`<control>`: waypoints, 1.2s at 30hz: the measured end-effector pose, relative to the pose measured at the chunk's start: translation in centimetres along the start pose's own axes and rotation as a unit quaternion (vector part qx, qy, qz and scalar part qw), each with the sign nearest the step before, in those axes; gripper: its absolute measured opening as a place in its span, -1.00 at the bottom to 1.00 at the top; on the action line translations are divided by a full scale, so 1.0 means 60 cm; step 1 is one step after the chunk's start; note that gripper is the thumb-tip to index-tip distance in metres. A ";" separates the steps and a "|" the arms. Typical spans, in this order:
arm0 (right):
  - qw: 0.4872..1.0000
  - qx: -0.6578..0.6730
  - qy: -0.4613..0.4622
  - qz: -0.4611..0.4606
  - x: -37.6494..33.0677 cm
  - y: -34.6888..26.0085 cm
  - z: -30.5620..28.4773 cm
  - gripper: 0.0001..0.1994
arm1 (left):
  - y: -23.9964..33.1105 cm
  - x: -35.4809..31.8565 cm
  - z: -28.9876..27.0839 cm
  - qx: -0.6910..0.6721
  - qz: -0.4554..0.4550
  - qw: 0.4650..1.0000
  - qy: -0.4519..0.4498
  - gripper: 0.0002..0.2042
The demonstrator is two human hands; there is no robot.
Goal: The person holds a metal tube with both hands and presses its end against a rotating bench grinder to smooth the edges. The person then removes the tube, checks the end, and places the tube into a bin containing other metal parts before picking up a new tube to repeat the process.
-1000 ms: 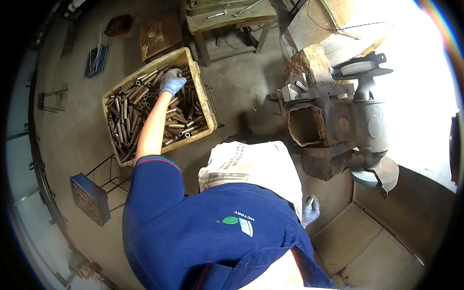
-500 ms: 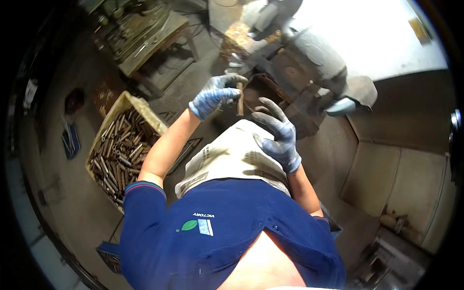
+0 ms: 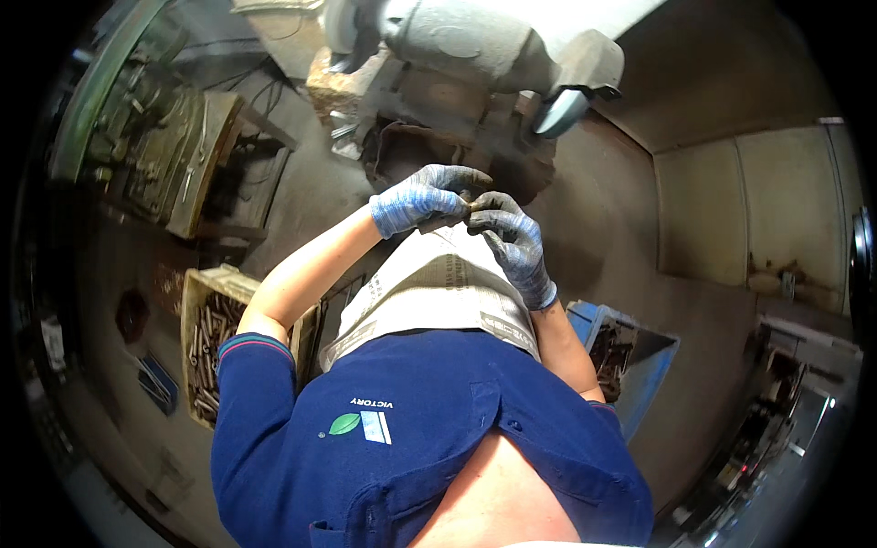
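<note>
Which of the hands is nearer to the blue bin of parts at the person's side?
Right. The right hand is above the blue bin on that same side; the left hand is across the body, farther from it.

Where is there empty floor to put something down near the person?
Bare floor lies between the workbench and the grinder, and more right of the blue bin. It is crowded around the crate of metal rods and between both gloved hands.

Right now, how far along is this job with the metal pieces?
One small metal piece is out of the crate and held between both gloved hands, left hand and right hand, before the grinder. Many pieces remain in the wooden crate; some lie in the blue bin.
</note>
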State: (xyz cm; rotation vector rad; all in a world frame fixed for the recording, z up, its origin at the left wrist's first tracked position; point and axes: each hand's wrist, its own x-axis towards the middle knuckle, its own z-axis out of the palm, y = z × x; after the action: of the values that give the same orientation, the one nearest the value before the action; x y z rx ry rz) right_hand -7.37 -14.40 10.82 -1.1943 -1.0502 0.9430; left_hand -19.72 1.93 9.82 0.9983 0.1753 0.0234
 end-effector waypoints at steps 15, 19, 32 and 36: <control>0.946 -0.059 0.308 -0.078 -0.012 0.009 -0.033 -0.86 | -0.040 0.073 0.000 0.153 0.139 0.966 0.155 -0.85; 0.938 -0.059 0.331 -0.082 -0.002 0.028 -0.030 -0.84 | -0.035 0.094 -0.015 0.134 0.116 0.970 0.168 -0.84; 0.899 -0.228 0.354 -0.116 0.036 0.076 -0.068 -0.77 | -0.042 0.179 -0.050 0.027 0.031 0.982 0.182 -0.90; 0.919 -0.135 0.364 -0.073 0.047 0.105 -0.107 -0.80 | -0.063 0.221 -0.070 0.103 0.035 0.975 0.192 -0.91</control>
State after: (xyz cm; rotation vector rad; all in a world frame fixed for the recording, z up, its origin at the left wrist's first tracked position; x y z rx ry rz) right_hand -0.62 -12.47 4.54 -1.5051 -0.6512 0.1813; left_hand -7.55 4.69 2.62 1.2009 0.5054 0.2695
